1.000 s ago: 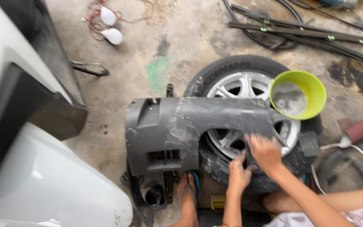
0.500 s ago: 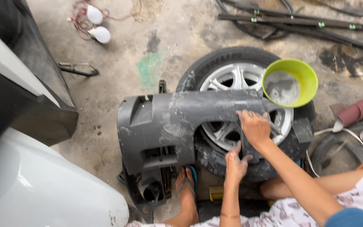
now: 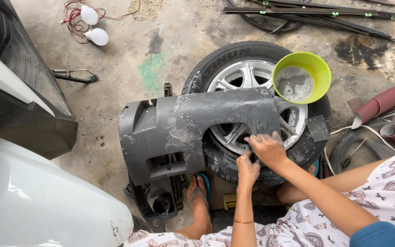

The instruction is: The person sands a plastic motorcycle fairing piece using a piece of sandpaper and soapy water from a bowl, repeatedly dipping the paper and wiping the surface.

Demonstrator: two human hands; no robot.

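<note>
Grey plastic car panel (image 3: 193,123) lies flat across a wheel with tyre (image 3: 252,110) on the concrete floor (image 3: 129,55), wet and streaked with sanding slurry. Right hand (image 3: 268,148) presses palm-down on the panel's lower right edge, at the rim of its arch cut-out, fingers (image 3: 258,138) spread narrow and flat; there may be a sanding sheet under it, view too blurred to confirm. Left hand (image 3: 248,169) sits just beside it at 7 o'clock, fingers curled round the same panel edge from below. Lime-green bowl (image 3: 318,73) of soapy water rests on the tyre at 1 o'clock from the hands, touching the panel's far corner. Small grey sanding sheet (image 3: 317,128) lies on the tyre at 3 o'clock. Red sandpaper rolls (image 3: 385,100) on the floor further at 3 o'clock. Foot in a blue sandal (image 3: 200,194) planted at 8 o'clock, by the panel's lower bracket. White car body (image 3: 28,201) fills the 9 o'clock side. Two light bulbs (image 3: 93,25) on red wire at 11 o'clock, black trim strips (image 3: 316,13) at 12.
</note>
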